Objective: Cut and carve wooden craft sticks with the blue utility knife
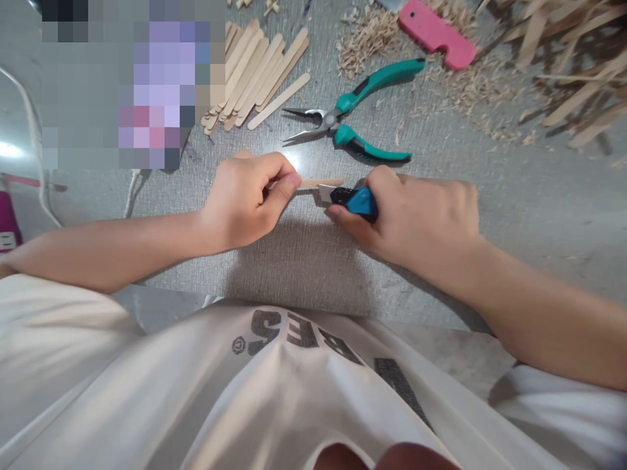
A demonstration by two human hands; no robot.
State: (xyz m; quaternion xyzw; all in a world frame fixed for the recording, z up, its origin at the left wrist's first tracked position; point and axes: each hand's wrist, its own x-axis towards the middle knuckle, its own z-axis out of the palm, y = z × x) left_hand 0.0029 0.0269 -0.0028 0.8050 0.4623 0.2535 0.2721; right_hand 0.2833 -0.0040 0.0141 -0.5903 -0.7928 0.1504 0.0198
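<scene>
The left hand (247, 199) is pinching a thin stick (321, 183) just above the mat (514, 189). The right hand (416, 212) is gripping a blue knife (350, 198), its blade touching the stick. The stick looks light and easy to snap, so holding it near the cut seems best. Pliers (353, 114) are lying nearby.
</scene>
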